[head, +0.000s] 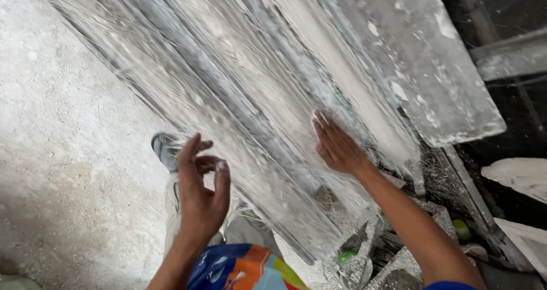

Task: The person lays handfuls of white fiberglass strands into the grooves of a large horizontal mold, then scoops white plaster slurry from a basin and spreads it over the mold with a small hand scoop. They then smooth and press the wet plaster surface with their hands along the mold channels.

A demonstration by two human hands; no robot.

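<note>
My right hand [336, 147] lies flat on a long grey-white moulded slab [250, 96], ridged lengthwise, plaster-dusted, running slantwise above the gritty floor [62, 153].

The long moulded strip [239, 96] looks like cast plaster, matt white-grey, with fine pale fibres streaked along its ridges, giving a stringy, rough skin. The flat slab [421, 62] to the right is dull grey, chalky and pitted with white flecks. The floor [62, 130] on the left is coarse, dusty concrete, powdered white. The right hand [337, 147] lies flat on the strip; the left hand [200, 196] carries pale dust on its fingers [221, 167]. Near, bright cloth [239, 267] looks smooth.
</note>
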